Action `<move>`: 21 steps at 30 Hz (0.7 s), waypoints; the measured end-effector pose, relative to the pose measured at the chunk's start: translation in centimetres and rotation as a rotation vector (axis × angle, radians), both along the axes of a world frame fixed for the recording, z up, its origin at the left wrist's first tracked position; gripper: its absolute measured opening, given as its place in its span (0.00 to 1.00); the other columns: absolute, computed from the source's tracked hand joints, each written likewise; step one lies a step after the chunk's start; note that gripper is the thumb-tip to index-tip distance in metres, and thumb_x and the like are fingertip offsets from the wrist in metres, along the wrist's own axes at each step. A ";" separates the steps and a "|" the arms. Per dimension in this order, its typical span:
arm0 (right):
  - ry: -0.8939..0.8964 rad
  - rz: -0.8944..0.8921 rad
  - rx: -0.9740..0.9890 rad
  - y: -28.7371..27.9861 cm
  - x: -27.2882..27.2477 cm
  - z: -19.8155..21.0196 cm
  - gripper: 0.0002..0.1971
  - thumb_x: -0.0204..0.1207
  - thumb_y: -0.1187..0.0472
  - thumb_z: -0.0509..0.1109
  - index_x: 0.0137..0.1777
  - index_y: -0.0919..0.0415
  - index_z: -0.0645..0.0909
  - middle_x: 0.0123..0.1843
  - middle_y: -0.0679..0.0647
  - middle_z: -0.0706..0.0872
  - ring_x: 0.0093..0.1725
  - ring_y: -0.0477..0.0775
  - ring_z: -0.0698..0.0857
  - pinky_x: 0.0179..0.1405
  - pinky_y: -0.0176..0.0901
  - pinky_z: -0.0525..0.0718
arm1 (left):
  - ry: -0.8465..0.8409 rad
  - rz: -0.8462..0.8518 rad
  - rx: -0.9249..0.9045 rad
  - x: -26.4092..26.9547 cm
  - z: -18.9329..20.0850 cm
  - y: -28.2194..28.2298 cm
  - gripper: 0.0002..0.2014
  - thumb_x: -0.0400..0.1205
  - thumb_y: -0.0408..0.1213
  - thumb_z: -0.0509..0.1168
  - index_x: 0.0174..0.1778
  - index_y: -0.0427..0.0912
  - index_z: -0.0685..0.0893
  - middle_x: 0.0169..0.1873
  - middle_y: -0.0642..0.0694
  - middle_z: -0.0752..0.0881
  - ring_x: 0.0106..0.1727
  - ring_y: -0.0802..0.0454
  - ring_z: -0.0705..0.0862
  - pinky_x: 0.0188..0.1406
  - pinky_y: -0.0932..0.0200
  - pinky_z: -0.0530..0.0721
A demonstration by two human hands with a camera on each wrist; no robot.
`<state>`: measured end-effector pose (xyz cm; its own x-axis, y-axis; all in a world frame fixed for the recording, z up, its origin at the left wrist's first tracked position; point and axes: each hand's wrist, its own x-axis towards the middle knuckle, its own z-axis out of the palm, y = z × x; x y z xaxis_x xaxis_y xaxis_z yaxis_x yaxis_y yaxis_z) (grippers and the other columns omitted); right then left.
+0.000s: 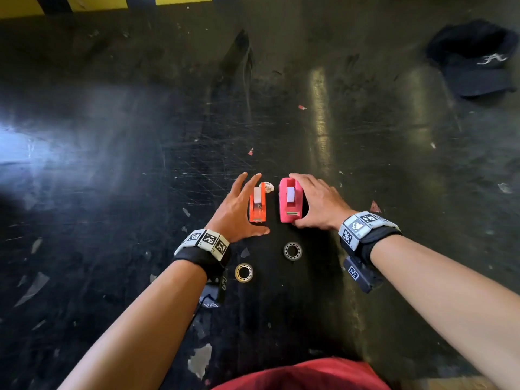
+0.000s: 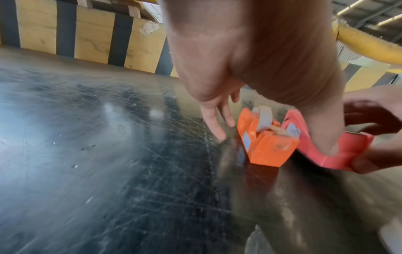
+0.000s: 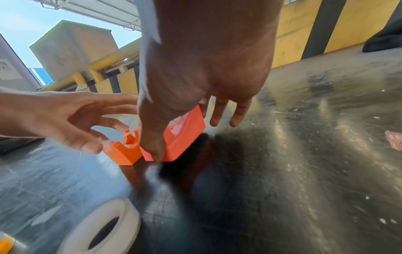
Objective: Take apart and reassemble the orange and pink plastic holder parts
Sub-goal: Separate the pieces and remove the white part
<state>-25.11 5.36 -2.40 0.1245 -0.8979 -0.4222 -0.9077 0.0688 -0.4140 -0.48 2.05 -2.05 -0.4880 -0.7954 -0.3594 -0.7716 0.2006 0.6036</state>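
Note:
An orange holder (image 1: 257, 205) and a larger pink holder (image 1: 291, 201) stand side by side on the dark floor, each with a white strip in its slot. My left hand (image 1: 244, 212) lies just left of the orange holder (image 2: 269, 151), fingers (image 2: 215, 127) straight and tips at the floor, thumb stretched past its near end. My right hand (image 1: 305, 201) grips the pink holder (image 3: 185, 137): the thumb (image 3: 152, 137) presses its near end and the index finger lies along its far side. The other fingers hang free.
Two rings lie near my wrists, a yellowish ring (image 1: 244, 273) and a grey ring (image 1: 292, 251). A black cap (image 1: 475, 57) sits far right. Yellow-and-black striped curb (image 2: 87, 34) bounds the far edge. Small scraps dot the scratched floor.

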 end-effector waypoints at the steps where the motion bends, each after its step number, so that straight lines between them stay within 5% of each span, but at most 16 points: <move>1: -0.029 -0.009 -0.010 0.0 0.0 0.3 0.63 0.57 0.44 0.86 0.90 0.49 0.53 0.87 0.52 0.66 0.80 0.63 0.73 0.76 0.66 0.76 | 0.025 0.015 -0.037 -0.1 0.4 -0.1 0.59 0.67 0.49 0.86 0.90 0.56 0.57 0.91 0.45 0.54 0.88 0.38 0.66 0.82 0.37 0.75; 6: -0.130 -0.029 -0.067 0.0 0.6 2.5 0.62 0.53 0.42 0.86 0.86 0.47 0.55 0.82 0.52 0.72 0.75 0.63 0.77 0.73 0.65 0.78 | 0.103 0.000 -0.273 -2.0 3.8 -0.9 0.28 0.75 0.47 0.80 0.72 0.51 0.84 0.81 0.44 0.74 0.80 0.40 0.75 0.79 0.41 0.77; 16: -0.122 0.007 -0.165 1.0 1.7 5.2 0.58 0.54 0.39 0.86 0.83 0.47 0.60 0.77 0.50 0.76 0.68 0.61 0.80 0.69 0.63 0.81 | -0.005 -0.106 -0.301 -3.7 6.5 -0.6 0.25 0.76 0.44 0.79 0.71 0.50 0.87 0.80 0.44 0.74 0.79 0.37 0.72 0.77 0.42 0.78; 21: -0.108 -0.003 -0.140 1.3 1.5 5.0 0.58 0.54 0.40 0.86 0.83 0.46 0.60 0.78 0.49 0.76 0.70 0.60 0.79 0.70 0.63 0.80 | 0.053 -0.103 -0.303 -3.6 6.6 -0.4 0.24 0.75 0.45 0.80 0.67 0.47 0.88 0.73 0.48 0.81 0.74 0.43 0.76 0.72 0.59 0.73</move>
<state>-23.57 6.66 2.64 0.1591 -0.9476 -0.2771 -0.8574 0.0065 -0.5146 -4.04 1.61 4.54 -0.5836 -0.8075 -0.0856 -0.7067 0.4531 0.5434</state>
